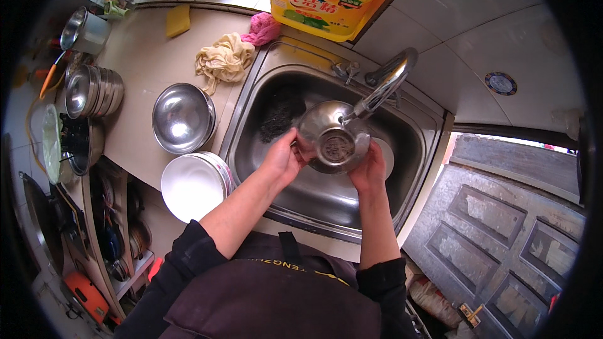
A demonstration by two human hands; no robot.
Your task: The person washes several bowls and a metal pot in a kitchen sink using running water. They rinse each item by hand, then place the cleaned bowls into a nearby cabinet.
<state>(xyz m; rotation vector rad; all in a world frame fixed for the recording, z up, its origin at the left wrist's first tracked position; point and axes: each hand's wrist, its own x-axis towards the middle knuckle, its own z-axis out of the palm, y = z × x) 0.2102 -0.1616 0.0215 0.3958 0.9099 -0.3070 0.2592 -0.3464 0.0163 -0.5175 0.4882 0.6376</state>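
Observation:
Both hands hold a stainless steel bowl [325, 155] upside down in the sink, its ringed base facing up. My left hand [285, 160] grips its left rim, and my right hand [371, 165] grips the right side. The tap spout [365, 106] points at the bowl from above, and a stream of water seems to meet the bowl's outside. Around it is the stainless steel sink [320, 202]. A dark mesh-like scrubber [278, 122] lies at the basin's left. A white round thing [387, 157], partly hidden by my right hand, rests behind it.
Left of the sink stand stacked steel bowls [181, 117] and white bowls [193, 187]. Behind them lie a cream cloth [226, 59], a pink cloth [263, 28] and a yellow sponge [178, 20]. A yellow detergent jug [325, 2] stands behind the sink. More steel bowls [89, 92] sit far left.

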